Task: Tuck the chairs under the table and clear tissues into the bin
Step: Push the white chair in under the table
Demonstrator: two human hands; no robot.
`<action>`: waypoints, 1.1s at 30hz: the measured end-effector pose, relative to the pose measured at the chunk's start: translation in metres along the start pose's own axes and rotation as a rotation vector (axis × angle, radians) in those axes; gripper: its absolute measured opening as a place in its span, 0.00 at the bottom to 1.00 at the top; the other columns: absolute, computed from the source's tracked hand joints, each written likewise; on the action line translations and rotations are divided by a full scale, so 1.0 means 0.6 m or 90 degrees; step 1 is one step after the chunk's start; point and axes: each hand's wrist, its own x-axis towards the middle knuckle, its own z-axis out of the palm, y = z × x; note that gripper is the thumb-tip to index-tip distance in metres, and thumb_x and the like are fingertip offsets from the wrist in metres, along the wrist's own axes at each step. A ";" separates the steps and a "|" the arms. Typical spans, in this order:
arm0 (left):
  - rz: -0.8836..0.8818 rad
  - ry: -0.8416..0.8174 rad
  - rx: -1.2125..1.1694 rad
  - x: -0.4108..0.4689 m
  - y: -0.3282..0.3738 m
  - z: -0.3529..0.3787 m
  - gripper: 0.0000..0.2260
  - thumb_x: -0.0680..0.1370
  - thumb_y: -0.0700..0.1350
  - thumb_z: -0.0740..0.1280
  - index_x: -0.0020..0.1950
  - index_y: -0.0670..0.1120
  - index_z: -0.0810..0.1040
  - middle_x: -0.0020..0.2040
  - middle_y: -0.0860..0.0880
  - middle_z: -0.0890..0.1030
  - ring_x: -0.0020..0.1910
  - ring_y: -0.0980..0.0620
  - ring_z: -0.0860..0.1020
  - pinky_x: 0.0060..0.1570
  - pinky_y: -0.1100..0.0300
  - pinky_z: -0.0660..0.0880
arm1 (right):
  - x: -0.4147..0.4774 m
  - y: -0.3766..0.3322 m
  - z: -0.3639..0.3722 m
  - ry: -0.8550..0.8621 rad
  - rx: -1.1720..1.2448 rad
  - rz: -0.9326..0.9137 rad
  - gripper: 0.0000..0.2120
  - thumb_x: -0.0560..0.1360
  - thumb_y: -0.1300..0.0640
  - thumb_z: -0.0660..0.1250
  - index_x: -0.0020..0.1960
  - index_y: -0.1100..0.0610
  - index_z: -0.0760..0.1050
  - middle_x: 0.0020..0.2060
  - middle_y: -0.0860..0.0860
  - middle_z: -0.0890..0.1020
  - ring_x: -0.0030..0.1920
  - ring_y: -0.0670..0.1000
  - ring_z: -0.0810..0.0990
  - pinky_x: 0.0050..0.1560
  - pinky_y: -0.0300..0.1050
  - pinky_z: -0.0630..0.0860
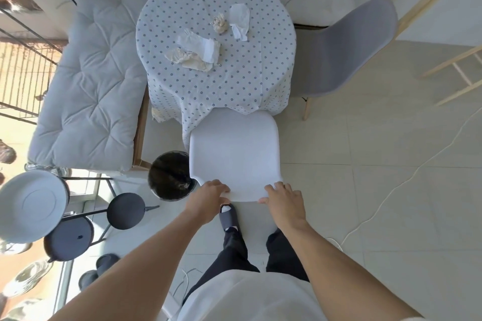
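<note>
A white chair point(234, 148) stands right in front of me, its seat partly under the hanging cloth of the round table point(250, 81). My left hand point(208, 197) and my right hand point(284, 198) both grip the top edge of its backrest. Several crumpled tissues lie on the table: a white one point(240, 19), a small ball point(220, 24) and a larger heap point(195, 52). A grey chair point(347, 52) stands at the table's right, pulled out. A black bin point(169, 177) sits on the floor left of the white chair.
A cushioned bench point(91, 81) runs along the left and back of the table. A metal rack with round dark and white trays point(34, 203) stands at the left. A white cable point(391, 195) trails across the tiled floor on the right. Wooden frames point(453, 70) stand far right.
</note>
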 end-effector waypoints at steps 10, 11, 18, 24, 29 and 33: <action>-0.035 0.039 -0.064 0.063 -0.017 -0.037 0.12 0.81 0.45 0.70 0.65 0.52 0.82 0.60 0.53 0.81 0.56 0.44 0.82 0.51 0.49 0.80 | 0.077 0.006 -0.027 0.044 0.017 0.002 0.22 0.81 0.35 0.59 0.63 0.50 0.76 0.57 0.51 0.79 0.57 0.54 0.77 0.50 0.51 0.74; -0.037 0.043 -0.074 0.070 -0.019 -0.041 0.12 0.81 0.45 0.71 0.65 0.52 0.83 0.60 0.53 0.81 0.56 0.44 0.82 0.52 0.48 0.81 | 0.084 0.006 -0.031 0.051 0.022 0.005 0.22 0.81 0.36 0.59 0.63 0.50 0.76 0.57 0.51 0.79 0.57 0.54 0.78 0.49 0.52 0.74; -0.052 0.094 -0.113 0.113 -0.041 -0.070 0.12 0.80 0.46 0.73 0.63 0.53 0.85 0.59 0.52 0.83 0.57 0.45 0.82 0.58 0.49 0.79 | 0.138 -0.005 -0.052 0.085 0.054 0.017 0.09 0.81 0.44 0.67 0.58 0.45 0.80 0.54 0.49 0.79 0.55 0.53 0.76 0.47 0.50 0.68; -0.050 0.117 -0.110 0.145 -0.048 -0.101 0.12 0.80 0.44 0.73 0.63 0.52 0.86 0.60 0.51 0.84 0.57 0.46 0.83 0.59 0.47 0.79 | 0.178 -0.014 -0.072 0.103 0.060 0.031 0.07 0.81 0.46 0.67 0.57 0.43 0.80 0.54 0.49 0.78 0.57 0.53 0.74 0.49 0.51 0.66; -0.065 0.163 -0.098 0.169 -0.047 -0.116 0.12 0.80 0.41 0.72 0.63 0.50 0.86 0.62 0.49 0.84 0.58 0.44 0.83 0.56 0.48 0.80 | 0.214 -0.019 -0.087 0.132 0.075 0.034 0.09 0.81 0.43 0.67 0.55 0.45 0.82 0.52 0.50 0.79 0.55 0.54 0.75 0.49 0.53 0.66; -0.109 0.187 -0.096 0.184 -0.047 -0.137 0.13 0.80 0.41 0.72 0.64 0.48 0.86 0.63 0.48 0.84 0.57 0.44 0.83 0.58 0.49 0.80 | 0.244 -0.021 -0.097 0.142 0.074 0.005 0.14 0.80 0.38 0.65 0.54 0.45 0.83 0.51 0.50 0.79 0.57 0.54 0.74 0.51 0.53 0.66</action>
